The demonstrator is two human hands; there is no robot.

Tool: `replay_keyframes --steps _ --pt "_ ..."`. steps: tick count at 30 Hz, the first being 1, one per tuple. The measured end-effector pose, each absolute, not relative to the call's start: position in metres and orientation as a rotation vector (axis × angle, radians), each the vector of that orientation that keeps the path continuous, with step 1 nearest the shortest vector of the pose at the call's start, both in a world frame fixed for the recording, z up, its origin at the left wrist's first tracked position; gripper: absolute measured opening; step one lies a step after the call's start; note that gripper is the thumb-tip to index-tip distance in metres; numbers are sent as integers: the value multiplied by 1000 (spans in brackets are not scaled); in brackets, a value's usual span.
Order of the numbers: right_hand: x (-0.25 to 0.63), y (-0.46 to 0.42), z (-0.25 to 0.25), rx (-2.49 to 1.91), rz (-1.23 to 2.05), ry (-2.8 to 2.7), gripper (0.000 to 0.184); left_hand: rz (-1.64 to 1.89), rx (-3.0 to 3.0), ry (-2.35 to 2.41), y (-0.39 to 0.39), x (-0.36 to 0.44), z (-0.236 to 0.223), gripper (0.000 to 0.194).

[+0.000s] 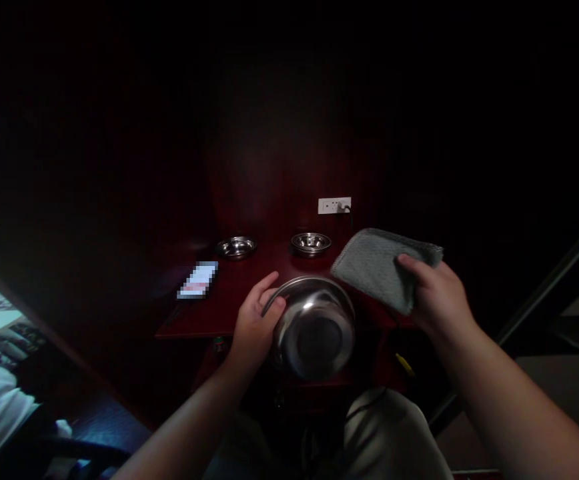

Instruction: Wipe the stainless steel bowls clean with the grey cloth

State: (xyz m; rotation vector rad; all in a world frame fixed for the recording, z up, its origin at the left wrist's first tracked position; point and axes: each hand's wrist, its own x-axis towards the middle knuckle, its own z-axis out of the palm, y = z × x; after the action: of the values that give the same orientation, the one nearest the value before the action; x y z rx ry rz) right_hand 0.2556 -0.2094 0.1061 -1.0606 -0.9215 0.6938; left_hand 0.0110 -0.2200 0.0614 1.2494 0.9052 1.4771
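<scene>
A shiny metal bowl point(314, 333) is tilted in front of me, its rounded underside turned towards me. My left hand point(257, 323) grips it by the rim on the left, thumb on the outer wall. In my right hand point(437, 290) is a folded grey-green cloth point(377, 263), pinched at its right edge with the thumb on top. The cloth is up and to the right of the bowl, apart from it. The fingers of the right hand are partly hidden behind the cloth.
On the dark red table point(264, 273) stand a shallow metal bowl point(237, 247) and several stacked metal bowls point(310, 244). A lit phone point(198, 280) lies at the left. A white socket point(334, 205) with a plug is on the wall. A yellow object point(404, 364) shows below right.
</scene>
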Motion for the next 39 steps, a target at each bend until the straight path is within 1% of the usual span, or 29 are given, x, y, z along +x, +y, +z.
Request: replay_keyframes --steps 1,3,4,6,7,8,9,13,17,19,20,22,24,26,29,32,36,39 --pt "257 -210 105 -1059 527 -973 27 1484 1242 924 -220 11 62 60" --pt "251 -213 98 -1084 318 -1190 27 1526 1245 988 -220 12 64 56" --pt "245 -216 93 -1090 310 -1331 28 1556 1253 1021 -219 14 65 52" --pt "228 -221 80 -1041 406 -1635 33 1605 1284 1074 -218 18 66 43" --pt "218 -223 74 -999 425 -1754 39 1610 1299 1096 -218 20 66 40" --pt "210 -224 68 -946 375 -1808 46 1601 1309 1115 -218 22 66 36" --pt "203 -224 64 -907 322 -1800 47 1586 1307 1134 -217 23 65 34" --pt "188 -219 59 -827 192 -1694 41 1579 1240 1135 -214 28 61 35" --pt "181 -216 60 -838 -6 -1842 43 1613 1238 1080 -208 32 59 34" --pt "177 -215 58 -851 -99 -1951 51 1619 1237 1067 -205 33 58 33" --pt "176 -214 57 -862 -129 -1984 57 1618 1237 1064 -204 34 57 32" --pt "176 -210 55 -893 -151 -2001 73 1613 1233 1064 -202 34 55 30" --pt "181 -204 54 -915 -135 -1982 81 1606 1220 1064 -200 34 52 31" --pt "187 -195 56 -909 -101 -1954 77 1601 1197 1061 -198 35 50 34" --pt "197 -178 60 -883 -1 -1896 61 1598 1145 1054 -191 38 49 39" --pt "201 -157 61 -876 136 -1805 50 1646 1070 1012 -178 44 52 40" --pt "201 -127 59 -906 287 -1626 44 1730 1068 886 -152 53 59 39" --pt "202 -102 59 -1029 357 -1512 43 1714 1140 884 -130 58 64 43"
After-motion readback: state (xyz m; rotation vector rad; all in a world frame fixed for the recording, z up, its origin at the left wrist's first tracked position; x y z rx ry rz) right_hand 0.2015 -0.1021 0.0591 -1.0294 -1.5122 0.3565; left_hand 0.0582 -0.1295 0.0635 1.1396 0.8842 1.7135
